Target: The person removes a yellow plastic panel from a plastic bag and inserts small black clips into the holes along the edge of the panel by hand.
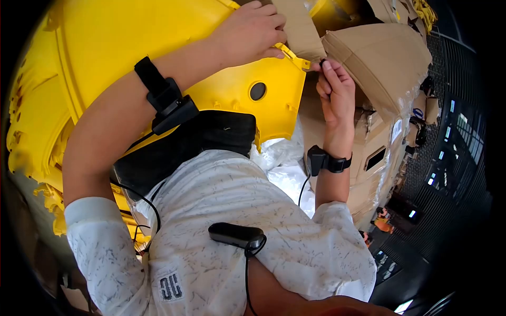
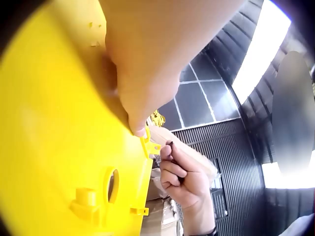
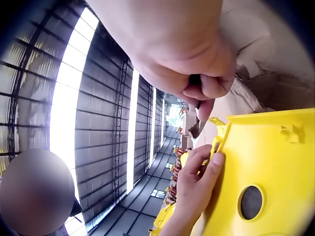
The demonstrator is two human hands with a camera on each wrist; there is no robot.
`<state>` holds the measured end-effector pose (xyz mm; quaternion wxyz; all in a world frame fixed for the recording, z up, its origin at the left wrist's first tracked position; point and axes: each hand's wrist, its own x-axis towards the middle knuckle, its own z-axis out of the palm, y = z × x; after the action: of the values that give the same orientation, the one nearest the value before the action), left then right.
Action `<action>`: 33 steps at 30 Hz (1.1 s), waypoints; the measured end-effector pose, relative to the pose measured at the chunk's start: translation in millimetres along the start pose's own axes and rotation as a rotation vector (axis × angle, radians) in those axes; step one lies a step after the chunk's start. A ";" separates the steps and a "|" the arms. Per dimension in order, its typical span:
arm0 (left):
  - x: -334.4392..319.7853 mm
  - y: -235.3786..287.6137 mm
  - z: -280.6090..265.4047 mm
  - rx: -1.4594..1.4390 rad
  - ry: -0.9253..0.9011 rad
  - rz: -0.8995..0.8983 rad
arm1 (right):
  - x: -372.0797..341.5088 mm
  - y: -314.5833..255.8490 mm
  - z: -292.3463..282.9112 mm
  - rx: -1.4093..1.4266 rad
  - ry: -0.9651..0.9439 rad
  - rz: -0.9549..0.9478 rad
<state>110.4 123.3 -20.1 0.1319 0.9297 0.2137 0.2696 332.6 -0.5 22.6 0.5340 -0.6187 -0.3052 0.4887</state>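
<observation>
A large yellow plastic panel (image 1: 226, 84) with a round hole lies across the person's front. The left hand (image 1: 250, 34) grips its upper edge; in the right wrist view the left thumb and fingers (image 3: 194, 184) hold that edge beside a small tab. Just off the panel's corner tab (image 2: 153, 148), the right hand (image 1: 334, 87) pinches a small black piece (image 2: 170, 143) between thumb and forefinger, apart from the tab. Something dark also shows within the curled right fingers (image 3: 195, 79); its shape is mostly hidden.
Cardboard boxes (image 1: 379, 58) stand beyond and right of the panel, with clear plastic wrap (image 1: 284, 179) below. More yellow parts (image 1: 34, 126) are at the left. A black pad (image 1: 211, 134) lies between the panel and the person's shirt. Cables hang from the wrist cameras.
</observation>
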 end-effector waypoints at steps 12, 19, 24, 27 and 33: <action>-9.9 -3.5 0.0 -0.043 0.160 0.023 | 20.2 -7.9 18.3 -0.388 0.028 -0.013; -11.9 -4.1 6.1 -0.033 0.186 0.007 | 15.1 -11.2 32.5 -0.612 0.090 -0.096; -11.5 -3.9 5.1 -0.028 0.182 0.009 | 19.9 -7.2 30.2 -0.844 0.084 -0.261; -11.9 -3.0 4.0 0.004 0.170 0.007 | 18.1 -8.7 32.4 -0.998 0.076 -0.325; -11.7 -1.4 3.3 0.012 0.196 0.011 | 15.2 -10.6 40.1 -1.155 0.088 -0.398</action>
<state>102.8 118.7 -28.5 0.1035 0.9007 0.2222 0.3587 301.9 30.2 30.4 0.2056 -0.7589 -0.6082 0.1091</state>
